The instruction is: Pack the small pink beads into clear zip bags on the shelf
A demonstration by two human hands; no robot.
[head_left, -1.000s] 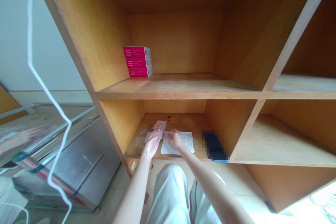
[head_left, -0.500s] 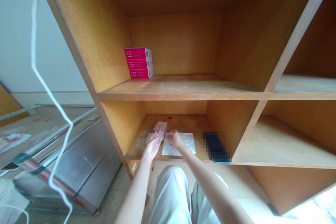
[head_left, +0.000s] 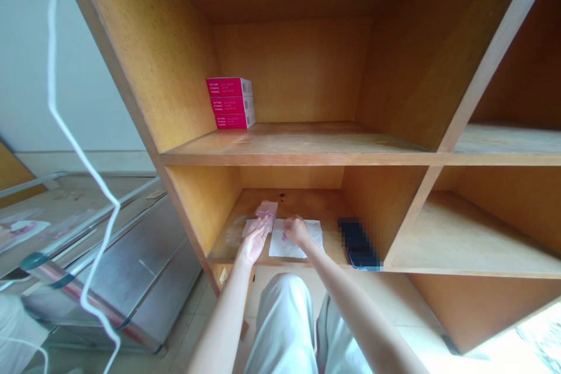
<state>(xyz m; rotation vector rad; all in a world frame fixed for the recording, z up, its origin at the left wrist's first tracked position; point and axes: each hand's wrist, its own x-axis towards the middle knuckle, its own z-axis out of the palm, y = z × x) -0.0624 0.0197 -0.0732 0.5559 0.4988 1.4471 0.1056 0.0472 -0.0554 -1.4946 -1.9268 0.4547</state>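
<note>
L hand (head_left: 252, 247) on pink packet (head_left: 266, 210), R hand (head_left: 297, 231) prob. on paper (head_left: 302, 247).

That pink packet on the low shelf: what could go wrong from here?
The white sheet lies close to the shelf's front edge, so it might slide off under the right hand. The pink packet, under the left hand, could slip. The dark pixelated object beside the sheet might get knocked.

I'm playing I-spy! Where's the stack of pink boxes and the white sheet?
Stack of pink boxes (head_left: 230, 103): head view, on the middle box's front.
White sheet (head_left: 280, 248): head view, on its lower left part.
</note>
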